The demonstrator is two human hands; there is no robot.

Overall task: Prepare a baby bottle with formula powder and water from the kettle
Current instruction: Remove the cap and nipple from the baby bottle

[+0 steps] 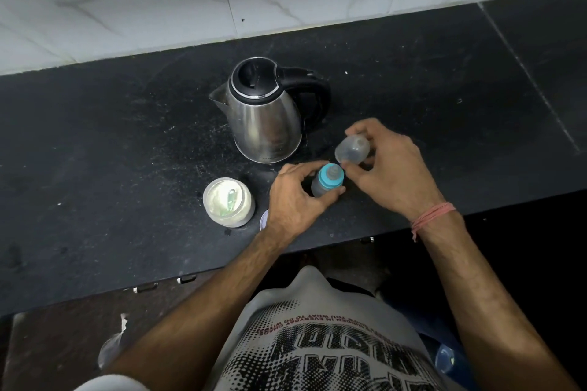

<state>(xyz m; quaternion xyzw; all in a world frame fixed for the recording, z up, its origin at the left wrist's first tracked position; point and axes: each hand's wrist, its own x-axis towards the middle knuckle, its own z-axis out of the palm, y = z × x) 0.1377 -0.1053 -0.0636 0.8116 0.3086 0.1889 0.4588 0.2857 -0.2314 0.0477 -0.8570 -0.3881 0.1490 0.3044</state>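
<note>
Bottle [324, 185] upright on the counter [127, 143] just before the kettle [265, 114], left hand [293, 200] gripping its body; right hand [386, 168] pinching the clear cap [352, 149]. Risk — the open formula jar [228, 201] sits near the left wrist, so a careless elbow could tip it.

Partly hidden bits
Left hand [293, 200] covers most of the bottle [320, 189] body and a round lid [263, 220]; kettle [265, 117] label too small to read.
</note>
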